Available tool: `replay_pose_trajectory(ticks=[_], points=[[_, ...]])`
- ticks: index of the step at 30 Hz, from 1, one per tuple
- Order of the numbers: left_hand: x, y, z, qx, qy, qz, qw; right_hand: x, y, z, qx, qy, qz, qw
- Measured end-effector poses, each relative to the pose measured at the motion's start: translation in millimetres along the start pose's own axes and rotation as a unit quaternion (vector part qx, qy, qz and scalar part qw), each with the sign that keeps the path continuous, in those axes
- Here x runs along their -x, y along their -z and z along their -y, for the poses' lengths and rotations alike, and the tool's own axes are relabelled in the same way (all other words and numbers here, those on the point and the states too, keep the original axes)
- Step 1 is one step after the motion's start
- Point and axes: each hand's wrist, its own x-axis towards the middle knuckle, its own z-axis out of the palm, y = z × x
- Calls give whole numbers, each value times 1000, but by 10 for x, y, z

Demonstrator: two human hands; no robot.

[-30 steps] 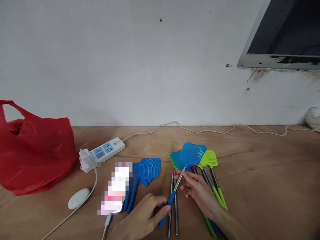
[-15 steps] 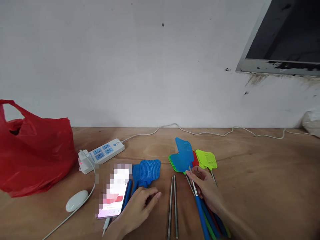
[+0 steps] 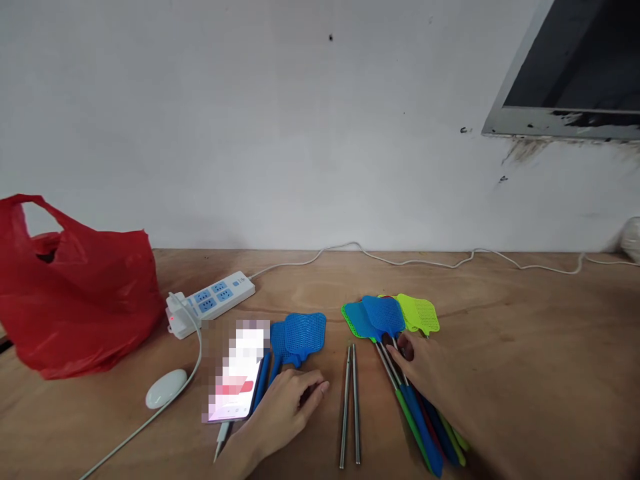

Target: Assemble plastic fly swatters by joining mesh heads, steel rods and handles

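My right hand (image 3: 423, 363) is at the neck of a blue fly swatter (image 3: 384, 315), its thumb and fingers closed about the thin metal shaft. That swatter lies on a fanned pile with a second blue head, a green one (image 3: 351, 323) and a yellow-green fly swatter (image 3: 419, 313); their coloured handles point toward me. My left hand (image 3: 287, 407) rests on the table with nothing in it, loosely curled, thumb apart from the forefinger. Just beyond it lie blue fly swatter heads (image 3: 304, 335). Two bare metal rods (image 3: 345, 407) lie side by side between my hands.
A lit phone (image 3: 239, 373) with a charging cable lies left of my left hand. Farther left are a white oval device (image 3: 167, 389), a white power strip (image 3: 215, 301) and a red plastic bag (image 3: 85, 293). A white cord (image 3: 320, 253) runs along the wall.
The blue fly swatter in my right hand has come down from a tilted, raised position onto the pile, lined up with the others. My left hand stays in nearly the same place.
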Motion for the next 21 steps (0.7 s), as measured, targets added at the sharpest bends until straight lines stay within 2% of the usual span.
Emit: replay_pose_trajectory(ticks=[3, 6, 10, 13, 15, 17, 19, 21], points=[[1, -5, -5, -8, -1, -1, 1000, -18, 53, 6, 3, 4, -24, 1000], [2, -15, -10, -17, -2, -2, 1000, -60, 93, 44, -69, -8, -84, 994], [1, -28, -11, -27, -8, -5, 1000, -63, 139, 129, -194, -37, -145, 969], [-5, -33, -6, -34, -11, -12, 999, 10, 172, 172, -234, -40, -203, 950], [-9, -34, -5, -39, -13, -17, 999, 71, 201, 189, -246, 12, -240, 939], [-5, -34, -8, -45, -14, -21, 999, 112, 249, 213, -242, 129, -267, 924], [14, -32, -15, -52, -13, -25, 998, 117, 312, 254, -227, 263, -274, 897], [49, -23, -22, -60, -10, -31, 998, 89, 371, 297, -226, 339, -260, 876]])
